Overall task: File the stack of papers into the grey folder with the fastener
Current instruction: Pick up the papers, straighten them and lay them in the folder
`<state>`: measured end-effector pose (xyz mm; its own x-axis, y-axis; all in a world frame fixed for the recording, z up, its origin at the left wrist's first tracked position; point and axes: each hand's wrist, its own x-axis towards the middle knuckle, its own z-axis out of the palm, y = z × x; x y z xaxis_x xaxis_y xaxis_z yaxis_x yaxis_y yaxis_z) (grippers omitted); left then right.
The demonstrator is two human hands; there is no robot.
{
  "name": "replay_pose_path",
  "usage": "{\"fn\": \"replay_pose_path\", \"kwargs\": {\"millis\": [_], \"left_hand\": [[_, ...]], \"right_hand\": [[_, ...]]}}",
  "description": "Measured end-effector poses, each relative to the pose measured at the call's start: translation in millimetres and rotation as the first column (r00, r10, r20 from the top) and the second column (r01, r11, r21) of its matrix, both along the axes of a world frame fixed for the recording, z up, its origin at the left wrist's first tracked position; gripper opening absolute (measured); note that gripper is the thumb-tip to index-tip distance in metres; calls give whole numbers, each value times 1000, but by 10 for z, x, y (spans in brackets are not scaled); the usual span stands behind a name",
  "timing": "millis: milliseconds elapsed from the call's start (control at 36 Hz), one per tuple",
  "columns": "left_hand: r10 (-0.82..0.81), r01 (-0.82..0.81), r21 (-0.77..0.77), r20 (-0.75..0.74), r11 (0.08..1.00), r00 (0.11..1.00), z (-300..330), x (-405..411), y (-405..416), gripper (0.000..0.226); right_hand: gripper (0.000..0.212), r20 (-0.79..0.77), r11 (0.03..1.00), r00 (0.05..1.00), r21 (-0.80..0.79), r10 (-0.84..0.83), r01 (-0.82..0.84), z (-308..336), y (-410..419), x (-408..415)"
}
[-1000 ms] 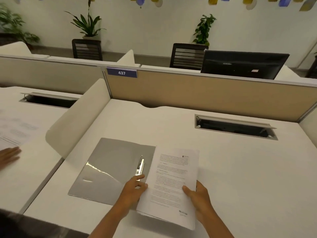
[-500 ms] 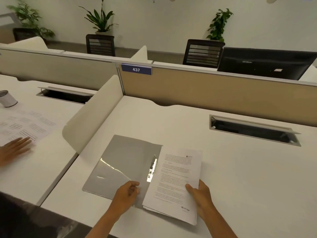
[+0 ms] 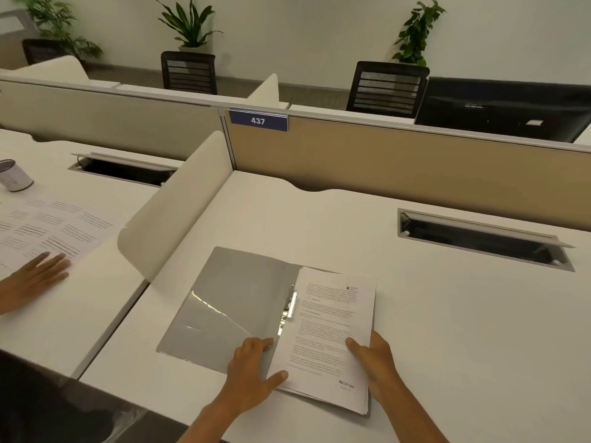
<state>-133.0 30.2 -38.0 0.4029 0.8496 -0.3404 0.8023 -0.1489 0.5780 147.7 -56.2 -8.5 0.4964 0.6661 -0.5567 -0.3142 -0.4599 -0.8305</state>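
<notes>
A grey folder (image 3: pixel 233 302) lies open on the white desk, its left flap bearing a clear inner pocket. A metal fastener (image 3: pixel 289 306) runs along its spine. The stack of papers (image 3: pixel 332 334), printed with text, lies on the folder's right half, its left edge against the fastener. My left hand (image 3: pixel 252 366) rests at the stack's lower left edge, thumb on the paper and fingers curled at the spine. My right hand (image 3: pixel 372 359) grips the stack's lower right edge, thumb on top.
A beige partition (image 3: pixel 399 161) labelled 437 stands behind the desk, and a curved white divider (image 3: pixel 179 206) on the left. A cable slot (image 3: pixel 483 239) is at the right rear. Another person's hand (image 3: pixel 35 276), printed sheets (image 3: pixel 48 225) and a cup (image 3: pixel 14 175) occupy the neighbouring desk.
The view has tilted down and shifted left. My left hand slid from the fastener to the stack's lower left edge, and the stack now lies flatter on the folder.
</notes>
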Motion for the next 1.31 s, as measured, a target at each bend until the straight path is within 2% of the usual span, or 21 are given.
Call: {"fn": "replay_pose_path", "kwargs": {"millis": [111, 250, 556, 1306], "left_hand": [[-56, 64, 86, -92, 994, 994, -145, -9, -50, 117], [-67, 83, 132, -119, 988, 991, -219, 0, -122, 127], [-76, 90, 103, -128, 991, 989, -79, 26, -134, 128], [-68, 81, 149, -89, 986, 994, 3, 46, -171, 124]], "right_hand": [[36, 16, 999, 999, -12, 39, -39, -11, 19, 28], [38, 29, 997, 997, -45, 68, -67, -18, 66, 62], [37, 10, 995, 998, -78, 61, -60, -3, 142, 102], [37, 14, 995, 998, -79, 59, -57, 57, 152, 84]]}}
